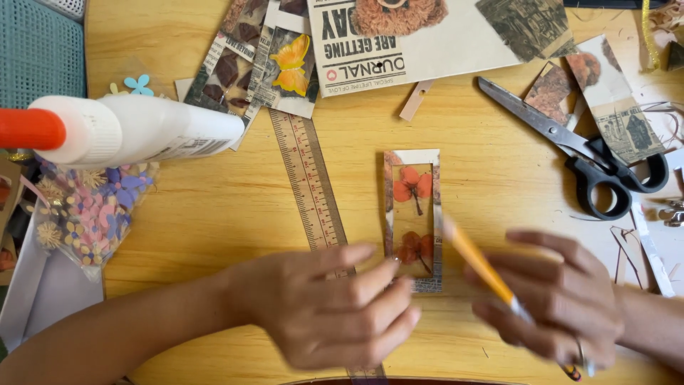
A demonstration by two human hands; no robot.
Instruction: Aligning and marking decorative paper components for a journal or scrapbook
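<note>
- The bookmark (412,217) is lying flat on the wooden table (214,207), its long axis running 12 to 6 o'clock; it is a narrow paper-framed strip with two pressed red flowers under a clear, glossy face.
- The left hand (331,306) is hovering at the bookmark's 7 o'clock, fingers loosely curled and gripping nothing, fingertips just at its lower edge.
- The right hand (552,296) is pinching a yellow pencil (477,264), blurred, slanting toward 11 o'clock with its tip near the bookmark's right edge.
- A clear ruler (308,182) is lying just beside the bookmark at 9 o'clock, tilted slightly.
- Black-handled metal scissors (577,153) are resting at 2 o'clock.
- A white glue bottle (135,132) with an orange cap is lying at 10 o'clock.
- A bag (92,210) of paper flowers is sitting at 9 o'clock.
</note>
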